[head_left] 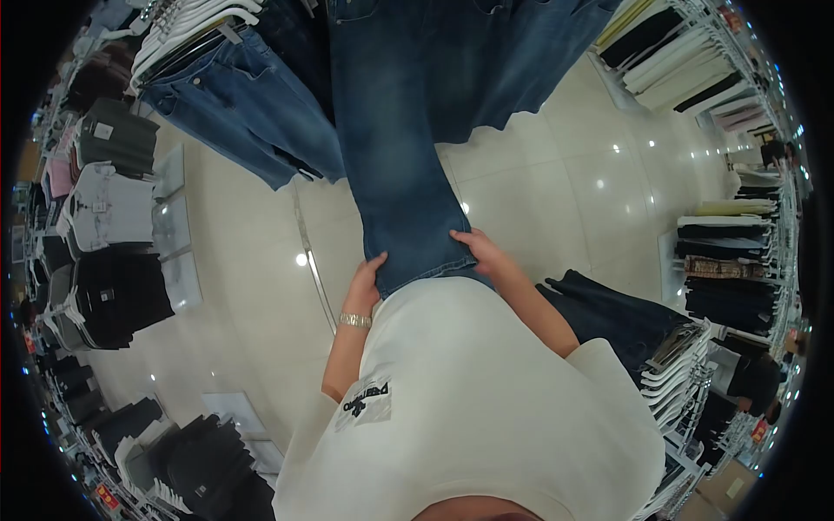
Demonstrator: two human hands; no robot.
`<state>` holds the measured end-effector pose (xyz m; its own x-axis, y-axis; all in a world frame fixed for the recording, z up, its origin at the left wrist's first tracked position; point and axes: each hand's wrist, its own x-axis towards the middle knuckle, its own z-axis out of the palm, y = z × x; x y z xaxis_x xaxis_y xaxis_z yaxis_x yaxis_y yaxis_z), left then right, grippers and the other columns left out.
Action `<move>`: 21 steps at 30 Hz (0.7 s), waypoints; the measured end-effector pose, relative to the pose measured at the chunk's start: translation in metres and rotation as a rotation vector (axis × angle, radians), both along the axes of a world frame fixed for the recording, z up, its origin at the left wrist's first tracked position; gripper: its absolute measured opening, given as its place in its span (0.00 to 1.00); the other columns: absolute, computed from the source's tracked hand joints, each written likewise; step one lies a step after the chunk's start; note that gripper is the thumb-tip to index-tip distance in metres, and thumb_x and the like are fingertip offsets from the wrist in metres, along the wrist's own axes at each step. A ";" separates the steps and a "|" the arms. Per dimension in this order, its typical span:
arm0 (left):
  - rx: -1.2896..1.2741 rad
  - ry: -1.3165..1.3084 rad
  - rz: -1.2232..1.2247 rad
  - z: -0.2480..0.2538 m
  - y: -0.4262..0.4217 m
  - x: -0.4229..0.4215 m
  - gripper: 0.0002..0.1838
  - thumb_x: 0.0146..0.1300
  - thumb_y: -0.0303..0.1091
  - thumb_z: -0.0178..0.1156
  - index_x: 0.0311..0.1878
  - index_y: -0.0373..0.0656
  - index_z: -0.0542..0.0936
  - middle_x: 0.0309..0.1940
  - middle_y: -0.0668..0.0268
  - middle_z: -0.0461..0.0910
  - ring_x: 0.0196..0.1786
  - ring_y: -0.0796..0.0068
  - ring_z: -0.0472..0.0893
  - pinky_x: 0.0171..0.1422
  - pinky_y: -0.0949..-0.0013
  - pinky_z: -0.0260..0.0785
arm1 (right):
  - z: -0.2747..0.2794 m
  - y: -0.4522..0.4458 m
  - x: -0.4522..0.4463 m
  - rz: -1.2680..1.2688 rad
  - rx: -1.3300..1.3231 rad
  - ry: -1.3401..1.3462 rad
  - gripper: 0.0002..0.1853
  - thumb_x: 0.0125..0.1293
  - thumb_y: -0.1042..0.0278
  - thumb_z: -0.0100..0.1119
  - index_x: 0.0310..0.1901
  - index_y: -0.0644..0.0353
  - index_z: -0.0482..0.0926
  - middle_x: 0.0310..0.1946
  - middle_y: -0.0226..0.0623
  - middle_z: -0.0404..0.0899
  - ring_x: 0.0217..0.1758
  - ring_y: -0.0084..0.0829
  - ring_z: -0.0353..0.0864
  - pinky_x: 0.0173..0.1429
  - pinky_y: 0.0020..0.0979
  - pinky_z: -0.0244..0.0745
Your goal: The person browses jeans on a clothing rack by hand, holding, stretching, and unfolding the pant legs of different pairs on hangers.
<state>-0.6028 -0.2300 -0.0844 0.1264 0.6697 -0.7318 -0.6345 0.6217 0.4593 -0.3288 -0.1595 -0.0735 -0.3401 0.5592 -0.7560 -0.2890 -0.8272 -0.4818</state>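
A pair of blue jeans stretches down from the rack at the top toward my body. My left hand grips the left edge of a leg near its hem, thumb on top and the other fingers hidden beneath. On the opposite edge, my right hand pinches the denim in the same way, a little above the hem. The leg is held out flat between both hands, in front of my white shirt. Below the hem another strip of denim shows in part.
More jeans hang on white hangers at the upper left. Dark jeans hang from a rack at the lower right. Clothes racks line both sides, with folded-over garments on the right. The tiled floor is glossy.
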 end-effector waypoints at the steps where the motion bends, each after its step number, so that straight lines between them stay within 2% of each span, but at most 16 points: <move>1: -0.016 0.029 -0.013 0.000 -0.007 -0.001 0.23 0.71 0.32 0.58 0.63 0.28 0.71 0.59 0.51 0.78 0.59 0.61 0.80 0.65 0.61 0.73 | -0.007 0.001 -0.002 0.024 0.021 -0.026 0.19 0.70 0.65 0.60 0.55 0.70 0.76 0.51 0.45 0.83 0.50 0.36 0.85 0.55 0.38 0.81; 6: 0.004 0.314 -0.091 -0.007 -0.020 -0.005 0.21 0.72 0.34 0.57 0.61 0.27 0.73 0.55 0.52 0.81 0.54 0.64 0.82 0.61 0.65 0.74 | -0.031 -0.001 -0.015 0.152 0.054 -0.155 0.20 0.70 0.64 0.59 0.57 0.71 0.75 0.52 0.44 0.83 0.50 0.35 0.84 0.57 0.34 0.78; 9: 0.046 0.448 -0.176 -0.021 -0.016 -0.009 0.24 0.72 0.38 0.57 0.59 0.25 0.74 0.52 0.53 0.83 0.50 0.65 0.83 0.59 0.68 0.73 | -0.071 0.000 -0.016 0.211 0.066 -0.220 0.20 0.70 0.64 0.58 0.57 0.71 0.75 0.51 0.44 0.83 0.50 0.35 0.83 0.56 0.34 0.79; 11: 0.081 0.532 -0.249 -0.023 -0.012 -0.010 0.24 0.73 0.41 0.56 0.58 0.24 0.76 0.50 0.54 0.84 0.49 0.67 0.83 0.58 0.69 0.73 | -0.091 0.004 -0.014 0.166 0.067 -0.203 0.20 0.71 0.65 0.57 0.57 0.72 0.75 0.51 0.45 0.83 0.51 0.36 0.83 0.55 0.36 0.80; 13: 0.112 0.611 -0.321 -0.020 -0.005 -0.013 0.23 0.73 0.42 0.56 0.55 0.26 0.78 0.47 0.55 0.84 0.47 0.69 0.83 0.56 0.71 0.73 | -0.087 0.015 -0.017 0.087 0.037 -0.212 0.19 0.71 0.65 0.56 0.57 0.71 0.75 0.51 0.45 0.82 0.51 0.37 0.83 0.53 0.38 0.80; 16: 0.084 0.603 -0.393 -0.056 0.003 -0.031 0.19 0.74 0.37 0.54 0.58 0.31 0.75 0.46 0.57 0.83 0.45 0.69 0.83 0.51 0.67 0.77 | -0.084 0.039 -0.017 -0.078 -0.029 -0.262 0.19 0.71 0.65 0.55 0.58 0.68 0.73 0.49 0.46 0.81 0.47 0.39 0.83 0.52 0.40 0.81; 19: -0.056 0.446 -0.200 -0.065 0.010 -0.049 0.17 0.73 0.36 0.52 0.59 0.37 0.73 0.44 0.59 0.82 0.43 0.69 0.84 0.48 0.67 0.78 | -0.104 0.067 -0.020 -0.174 -0.042 -0.278 0.19 0.72 0.64 0.54 0.59 0.64 0.71 0.48 0.47 0.80 0.45 0.39 0.83 0.52 0.42 0.82; 21: -0.066 0.455 -0.157 -0.065 0.018 -0.066 0.16 0.73 0.36 0.51 0.60 0.40 0.71 0.45 0.59 0.81 0.44 0.68 0.84 0.48 0.65 0.79 | -0.116 0.089 -0.030 -0.173 -0.055 -0.268 0.18 0.72 0.63 0.52 0.59 0.62 0.72 0.47 0.45 0.80 0.44 0.38 0.82 0.51 0.42 0.82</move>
<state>-0.6692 -0.2117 -0.1492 -0.1201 0.6185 -0.7766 -0.2744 0.7311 0.6247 -0.3587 -0.0709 -0.1893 -0.0281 0.5472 -0.8365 -0.2962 -0.8038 -0.5159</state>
